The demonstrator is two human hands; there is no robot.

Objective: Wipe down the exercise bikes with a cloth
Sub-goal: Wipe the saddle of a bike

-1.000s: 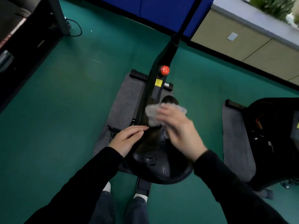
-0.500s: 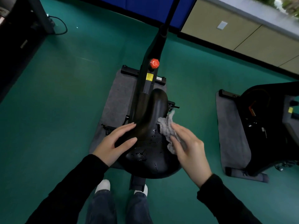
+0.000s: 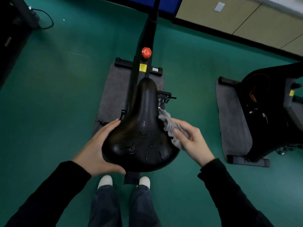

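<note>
A black exercise bike saddle fills the centre, its wide rear wet with droplets. Its frame with a red knob runs away from me. My left hand cups the saddle's left rear edge, fingers along the side and thumb under the back rim. My right hand holds a crumpled grey cloth against the saddle's right edge, fingers curled round it.
The bike stands on a grey mat on green floor. A second black exercise bike on its own mat stands to the right. Dark equipment and a cable lie at the far left. My shoes are below the saddle.
The cloth moved from the saddle's nose down to its right side. My left hand slid from the top of the saddle to its left rear edge.
</note>
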